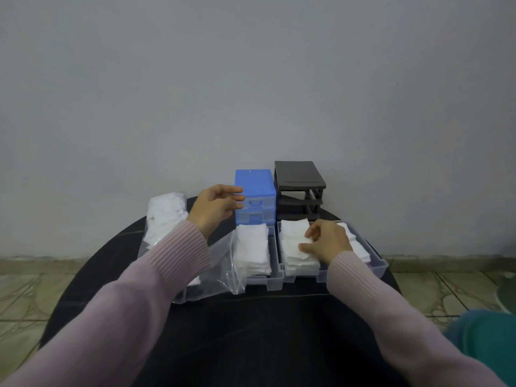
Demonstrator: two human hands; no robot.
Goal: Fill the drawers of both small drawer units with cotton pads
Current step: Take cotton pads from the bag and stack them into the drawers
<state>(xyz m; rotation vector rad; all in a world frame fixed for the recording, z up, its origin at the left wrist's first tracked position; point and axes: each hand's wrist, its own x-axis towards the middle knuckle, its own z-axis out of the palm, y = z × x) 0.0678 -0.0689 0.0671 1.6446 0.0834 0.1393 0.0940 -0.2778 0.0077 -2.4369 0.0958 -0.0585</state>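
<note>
- Fingers (307, 241) of the right hand (328, 243) curl onto the white square cotton pads (297, 247), pinching the top of the stack inside the wide clear plastic drawer (375, 270) lying on the round black surface (251, 331).
- To seat this stack well, I judge the pads should be pressed flat and squared against the drawer wall, so nothing snags when it slides home.
- Just left, a narrower clear plastic drawer (262, 283) also holds white pads, beside a crumpled transparent plastic bag (220, 275).
- Further back, the left hand (215, 209) hovers with relaxed, loosely spread fingers, gripping nothing, just beside the blue plastic drawer unit (255, 188).
- Beside it, the dark grey plastic drawer unit (300, 177) shows empty slots.
</note>
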